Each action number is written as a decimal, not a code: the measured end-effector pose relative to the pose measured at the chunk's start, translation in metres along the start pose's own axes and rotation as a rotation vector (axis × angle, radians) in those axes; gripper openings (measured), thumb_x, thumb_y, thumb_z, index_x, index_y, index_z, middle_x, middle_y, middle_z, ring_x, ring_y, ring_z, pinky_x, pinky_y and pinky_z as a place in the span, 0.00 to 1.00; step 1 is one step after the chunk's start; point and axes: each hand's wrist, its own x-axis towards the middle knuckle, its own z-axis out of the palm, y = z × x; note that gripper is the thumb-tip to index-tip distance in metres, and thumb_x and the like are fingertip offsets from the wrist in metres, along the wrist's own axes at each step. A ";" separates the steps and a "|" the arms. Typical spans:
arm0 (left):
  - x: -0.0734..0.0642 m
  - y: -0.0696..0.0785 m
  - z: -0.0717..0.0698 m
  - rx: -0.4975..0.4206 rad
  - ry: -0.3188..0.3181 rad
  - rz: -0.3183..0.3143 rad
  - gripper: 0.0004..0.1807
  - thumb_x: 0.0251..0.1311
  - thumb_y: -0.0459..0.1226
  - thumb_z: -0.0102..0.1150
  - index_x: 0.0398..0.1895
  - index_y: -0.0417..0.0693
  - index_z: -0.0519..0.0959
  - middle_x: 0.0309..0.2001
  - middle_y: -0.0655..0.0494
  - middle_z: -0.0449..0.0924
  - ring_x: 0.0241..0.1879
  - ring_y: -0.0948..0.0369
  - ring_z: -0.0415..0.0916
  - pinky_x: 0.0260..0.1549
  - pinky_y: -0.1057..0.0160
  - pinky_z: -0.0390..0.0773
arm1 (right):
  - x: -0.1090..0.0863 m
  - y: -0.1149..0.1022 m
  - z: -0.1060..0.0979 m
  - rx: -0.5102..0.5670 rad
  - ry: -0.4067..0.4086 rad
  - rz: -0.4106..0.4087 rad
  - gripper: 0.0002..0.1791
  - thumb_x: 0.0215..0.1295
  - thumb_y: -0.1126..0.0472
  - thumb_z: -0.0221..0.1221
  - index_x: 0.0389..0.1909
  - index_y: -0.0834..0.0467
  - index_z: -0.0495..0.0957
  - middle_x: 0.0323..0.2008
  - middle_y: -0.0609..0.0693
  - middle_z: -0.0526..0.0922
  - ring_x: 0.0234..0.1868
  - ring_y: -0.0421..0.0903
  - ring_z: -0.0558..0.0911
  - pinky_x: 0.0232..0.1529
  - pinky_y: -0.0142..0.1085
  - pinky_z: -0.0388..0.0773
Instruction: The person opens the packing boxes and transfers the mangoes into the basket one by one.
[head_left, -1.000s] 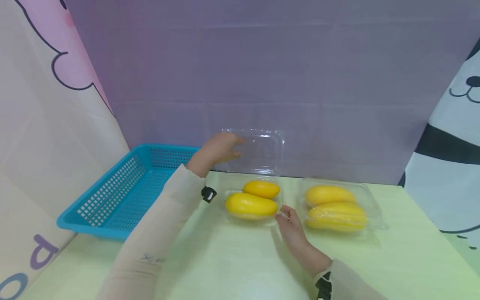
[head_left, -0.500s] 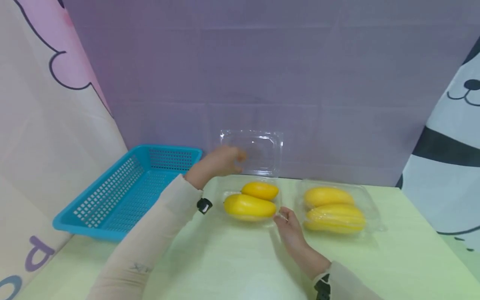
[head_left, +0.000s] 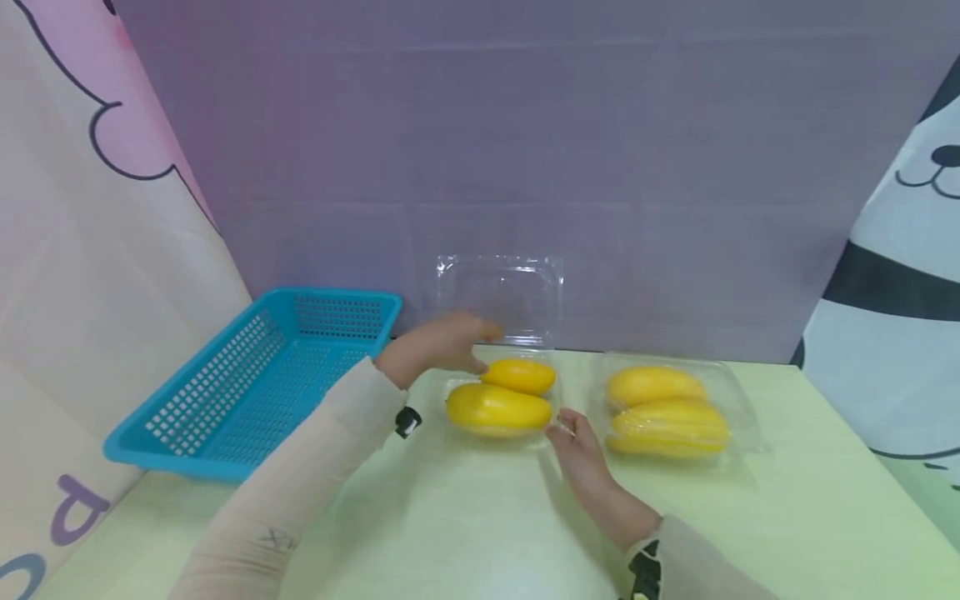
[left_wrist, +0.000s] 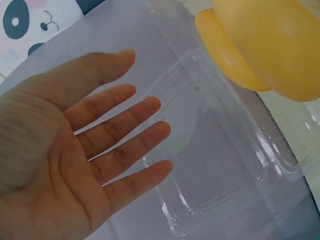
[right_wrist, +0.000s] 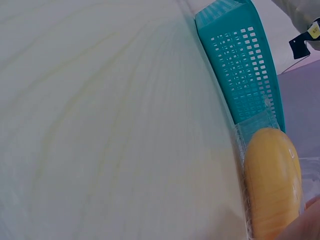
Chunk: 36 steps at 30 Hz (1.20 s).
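A clear plastic clamshell container [head_left: 459,440] sits mid-table with two smooth yellow fruits, a larger, longer one [head_left: 498,409] in front of a smaller one [head_left: 519,377]. Its lid [head_left: 498,292] stands raised at the back, against the purple backdrop. My left hand [head_left: 450,342] hovers over the container's back left, between lid and small fruit. In the left wrist view its fingers [left_wrist: 122,155] are spread and nothing is in them. With curled fingers my right hand [head_left: 581,458] grips the container's front right corner; in the right wrist view only a sliver of it shows beside the fruit.
A blue perforated plastic basket [head_left: 180,463] stands at the left, behind my left forearm. To the right lies another clear container [head_left: 742,408], lid down, with a smooth yellow fruit [head_left: 656,386] and a ridged yellow fruit [head_left: 669,429] inside. The backdrop borders the table's far edge.
My left hand has come down from near the top of the raised lid to just above the small fruit. My right hand stays at the container's corner.
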 end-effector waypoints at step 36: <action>0.016 -0.009 0.048 -0.055 -0.217 -0.217 0.34 0.49 0.33 0.70 0.61 0.56 0.69 0.59 0.56 0.71 0.53 0.57 0.69 0.57 0.53 0.70 | -0.003 0.000 -0.001 -0.043 0.018 0.009 0.29 0.70 0.61 0.47 0.65 0.72 0.52 0.66 0.72 0.55 0.65 0.67 0.60 0.65 0.56 0.59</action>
